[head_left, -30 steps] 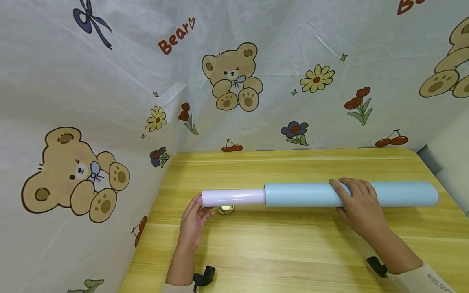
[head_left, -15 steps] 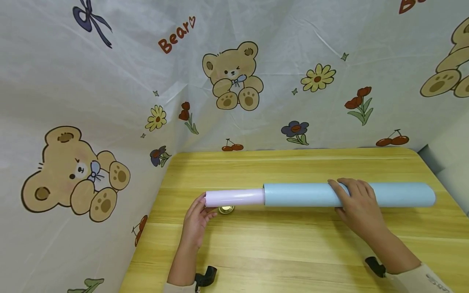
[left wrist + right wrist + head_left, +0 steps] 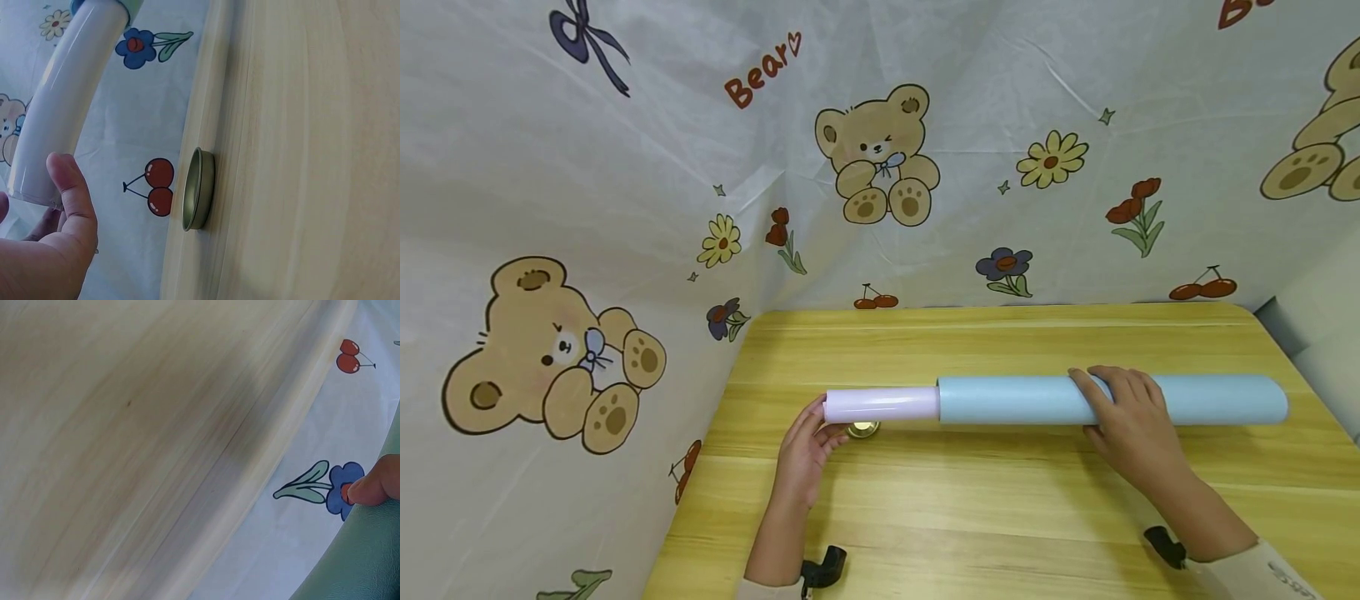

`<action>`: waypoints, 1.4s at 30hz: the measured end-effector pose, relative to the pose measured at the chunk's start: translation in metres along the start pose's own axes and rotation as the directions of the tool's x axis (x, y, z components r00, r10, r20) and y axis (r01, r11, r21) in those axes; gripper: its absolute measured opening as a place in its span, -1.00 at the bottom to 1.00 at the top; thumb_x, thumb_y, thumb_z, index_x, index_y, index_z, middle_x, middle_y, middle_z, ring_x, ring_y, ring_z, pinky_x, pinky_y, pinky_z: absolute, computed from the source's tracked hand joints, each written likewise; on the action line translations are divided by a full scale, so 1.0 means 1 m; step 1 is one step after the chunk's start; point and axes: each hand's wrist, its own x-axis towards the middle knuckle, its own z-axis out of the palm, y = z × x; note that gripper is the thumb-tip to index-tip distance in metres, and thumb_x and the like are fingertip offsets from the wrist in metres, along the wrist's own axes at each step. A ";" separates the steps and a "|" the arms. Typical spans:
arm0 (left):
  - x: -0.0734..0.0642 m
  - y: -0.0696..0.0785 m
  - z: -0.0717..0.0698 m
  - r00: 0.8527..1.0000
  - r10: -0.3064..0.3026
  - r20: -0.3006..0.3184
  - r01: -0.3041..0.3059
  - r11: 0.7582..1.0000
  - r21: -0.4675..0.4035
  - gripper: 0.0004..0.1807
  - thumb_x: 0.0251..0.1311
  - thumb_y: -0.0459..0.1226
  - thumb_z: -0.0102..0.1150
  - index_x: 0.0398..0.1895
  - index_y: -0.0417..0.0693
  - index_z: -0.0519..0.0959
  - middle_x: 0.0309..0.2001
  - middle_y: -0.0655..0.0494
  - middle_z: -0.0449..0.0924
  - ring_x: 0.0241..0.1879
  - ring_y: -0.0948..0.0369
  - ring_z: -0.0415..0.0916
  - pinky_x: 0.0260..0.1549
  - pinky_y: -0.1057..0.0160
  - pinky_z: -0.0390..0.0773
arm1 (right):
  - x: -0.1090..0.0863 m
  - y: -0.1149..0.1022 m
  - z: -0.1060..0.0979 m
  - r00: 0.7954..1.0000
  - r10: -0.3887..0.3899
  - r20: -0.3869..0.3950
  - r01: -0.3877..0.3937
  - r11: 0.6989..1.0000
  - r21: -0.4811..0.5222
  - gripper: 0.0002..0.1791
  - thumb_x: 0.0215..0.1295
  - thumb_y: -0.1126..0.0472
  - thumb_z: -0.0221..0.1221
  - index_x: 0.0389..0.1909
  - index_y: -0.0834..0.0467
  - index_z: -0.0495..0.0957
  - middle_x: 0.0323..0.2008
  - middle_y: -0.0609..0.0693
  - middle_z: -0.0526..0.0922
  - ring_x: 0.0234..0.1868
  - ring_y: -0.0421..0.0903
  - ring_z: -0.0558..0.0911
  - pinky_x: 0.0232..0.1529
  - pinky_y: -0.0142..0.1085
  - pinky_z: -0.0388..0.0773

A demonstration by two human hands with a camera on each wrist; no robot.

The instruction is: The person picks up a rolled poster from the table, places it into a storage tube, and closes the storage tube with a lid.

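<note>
A long light-blue tube [image 3: 1007, 400] lies crosswise above the table, with a narrower glossy lilac roll [image 3: 883, 404] sticking out of its left opening. My left hand [image 3: 805, 454] holds the roll's outer end between thumb and fingers; in the left wrist view that roll [image 3: 59, 106] looks pale and slants up into the tube's rim [image 3: 133, 9]. From above, my right hand [image 3: 1138, 429] grips the blue tube right of its middle. One digit shows on the tube [image 3: 369, 550] in the right wrist view. The roll's inner part is hidden inside the tube.
A shallow round gold metal cap [image 3: 862, 431] sits on the wooden table [image 3: 970, 508] just below the roll. White cloth [image 3: 700, 125] printed with bears and flowers hangs along the back and left. Black wrist mounts [image 3: 825, 567] project beside both forearms.
My left hand has moved right with the roll, so less of it shows outside the tube. The blue tube and right hand have shifted slightly left.
</note>
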 end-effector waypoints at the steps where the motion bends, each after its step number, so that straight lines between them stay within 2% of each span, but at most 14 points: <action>1: 0.000 0.000 0.000 1.000 -0.002 0.002 0.002 1.000 0.002 -0.45 0.58 -0.07 -0.11 0.47 -0.17 0.28 0.15 -0.02 0.47 0.00 0.16 0.61 -0.06 0.30 0.66 | 0.000 0.000 0.000 1.000 0.001 0.002 -0.001 1.000 0.000 0.11 -0.45 0.33 0.66 0.33 0.13 0.42 0.15 0.31 0.47 0.13 0.34 0.45 0.24 0.25 0.26; 10: 0.002 -0.002 0.002 1.000 -0.015 -0.013 0.016 0.999 0.032 -0.46 0.53 -0.11 -0.02 0.44 -0.19 0.34 0.14 0.03 0.48 0.02 0.15 0.55 -0.06 0.31 0.62 | 0.001 -0.002 0.000 1.000 -0.004 -0.007 0.004 1.000 -0.003 0.09 -0.43 0.33 0.66 0.32 0.13 0.42 0.14 0.30 0.48 0.13 0.33 0.45 0.24 0.23 0.26; 17: 0.001 -0.002 0.002 1.000 -0.008 -0.017 0.009 0.998 0.061 -0.46 0.50 -0.08 0.03 0.43 -0.13 0.37 0.14 0.03 0.49 0.05 0.12 0.54 -0.05 0.30 0.61 | 0.001 -0.004 0.001 1.000 -0.008 -0.011 0.008 1.000 0.002 0.08 -0.43 0.34 0.65 0.32 0.13 0.43 0.13 0.31 0.48 0.12 0.33 0.46 0.24 0.23 0.26; 26: 0.002 -0.003 0.005 1.000 0.007 -0.022 -0.004 0.995 0.102 -0.49 0.47 -0.08 0.10 0.39 -0.07 0.41 0.07 0.11 0.56 0.02 0.13 0.56 0.01 0.19 0.61 | 0.001 -0.006 0.001 1.000 -0.015 -0.024 0.015 1.000 -0.005 0.08 -0.43 0.32 0.66 0.31 0.13 0.43 0.12 0.31 0.49 0.11 0.34 0.46 0.23 0.24 0.27; 35: 0.002 -0.007 0.008 1.000 0.012 -0.009 -0.011 0.989 0.145 -0.47 0.43 -0.09 0.17 0.37 -0.10 0.45 0.16 0.10 0.54 0.01 0.19 0.53 -0.05 0.28 0.60 | 0.001 -0.008 0.004 1.000 -0.008 -0.017 0.008 1.000 0.004 0.09 -0.44 0.34 0.66 0.31 0.13 0.43 0.12 0.30 0.49 0.11 0.33 0.47 0.24 0.23 0.26; 42: 0.002 -0.009 0.009 1.000 0.026 0.011 -0.027 0.981 0.190 -0.50 0.37 -0.15 0.25 0.33 -0.09 0.50 0.25 -0.01 0.51 0.07 0.16 0.53 0.05 0.09 0.61 | 0.000 -0.009 0.005 1.000 -0.009 -0.015 0.009 1.000 0.008 0.08 -0.45 0.34 0.66 0.31 0.13 0.44 0.13 0.30 0.49 0.11 0.33 0.47 0.23 0.23 0.26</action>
